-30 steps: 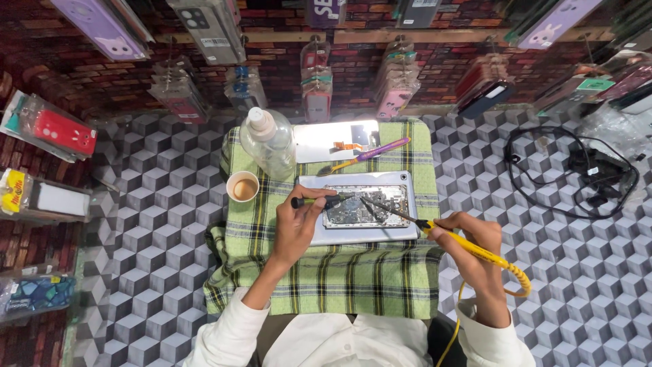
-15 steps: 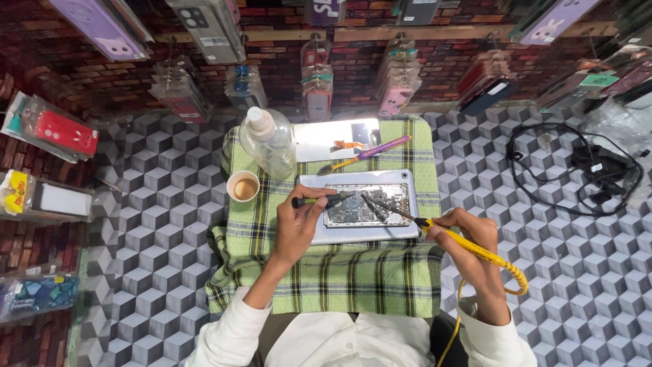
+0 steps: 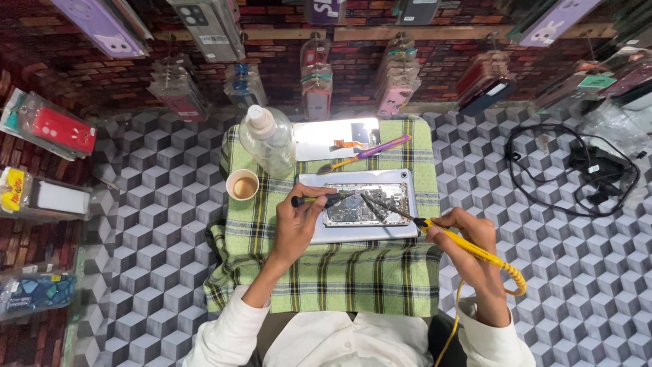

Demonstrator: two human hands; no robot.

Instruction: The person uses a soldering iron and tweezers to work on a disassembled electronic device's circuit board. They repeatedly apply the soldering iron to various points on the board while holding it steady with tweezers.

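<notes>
We see the cloth (image 3: 326,278) spread on the surface (image 3: 156,224). Opened phone (image 3: 360,204) lies at cloth centre. Behind it: a screen panel (image 3: 326,139) and a brush (image 3: 367,153). Bottle (image 3: 268,143) stands at the cloth's back left corner, cup (image 3: 242,185) just before it. Cable coil (image 3: 570,170) lies well apart, to the right. Phone cases (image 3: 316,85) hang behind.

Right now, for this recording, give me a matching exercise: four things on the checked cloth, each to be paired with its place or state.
Things:
1. soldering iron
2. small cup
3. clear bottle
4. purple-handled tool

Places or states:
A. lying behind the opened device
B. held in the right hand
C. standing at the cloth's far left corner
D. left of the device, holding brown liquid

Pairs: 1-B, 2-D, 3-C, 4-A
</notes>
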